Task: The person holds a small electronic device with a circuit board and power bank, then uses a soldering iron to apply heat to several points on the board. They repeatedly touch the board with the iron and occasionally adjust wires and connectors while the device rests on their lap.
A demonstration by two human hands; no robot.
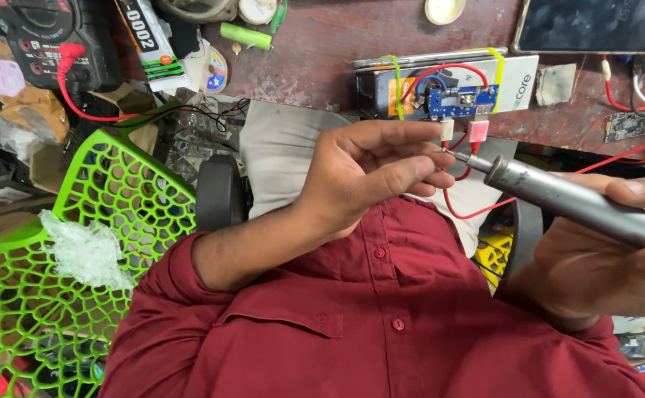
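While the right hand (617,250) grips a smooth grey metal screwdriver (573,203), the left hand (370,173) pinches its tip.

Worn dark-red bench (322,44) carrying clutter — battery pack w/ blue circuit board (461,100), multimeter (42,37), green cylinder (246,35), glue tube (149,44), white lid (444,10) — all lying directly on it.

grey metal electric screwdriver (573,203) | slim cylinder, thin bit at tip | lying slanted, tip pointing up-left | in hand
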